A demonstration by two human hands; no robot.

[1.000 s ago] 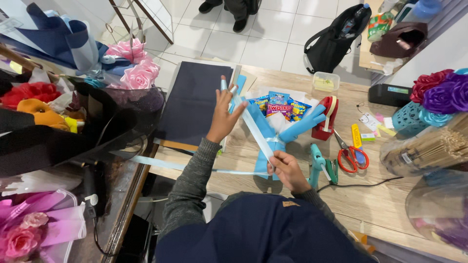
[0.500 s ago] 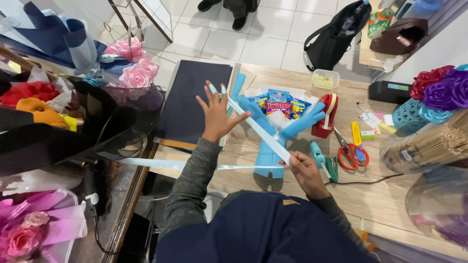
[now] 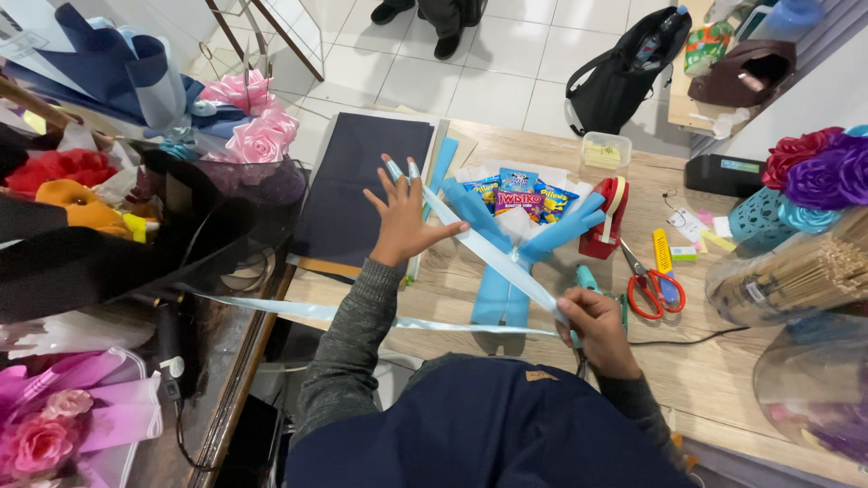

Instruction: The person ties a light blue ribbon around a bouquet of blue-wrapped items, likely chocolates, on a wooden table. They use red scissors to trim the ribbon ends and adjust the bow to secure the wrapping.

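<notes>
Nearest, the right hand (image 3: 592, 325) is closed on a pale blue ribbon (image 3: 493, 256), pinching it low by the person's body so the strip stays taut. From there the ribbon runs up and left across the counter (image 3: 723, 361) to the left hand (image 3: 400, 217), which is spread wide, fingers splayed — the ribbon wraps over two raised fingertips, which seem to serve as pegs for a loop. A loose tail trails left toward a dark bench (image 3: 226, 380). Under the stretched strip lies a blue paper wrap (image 3: 506, 289) with snack packets (image 3: 520, 194) fanned at its top, flat and central, within reach. To the right, red-handled scissors (image 3: 646, 285) and a tape dispenser (image 3: 610, 217) lie close by. Beyond the left hand sits a dark sheet (image 3: 357, 185) — farther left, pink ribbon roses (image 3: 258, 117).
</notes>
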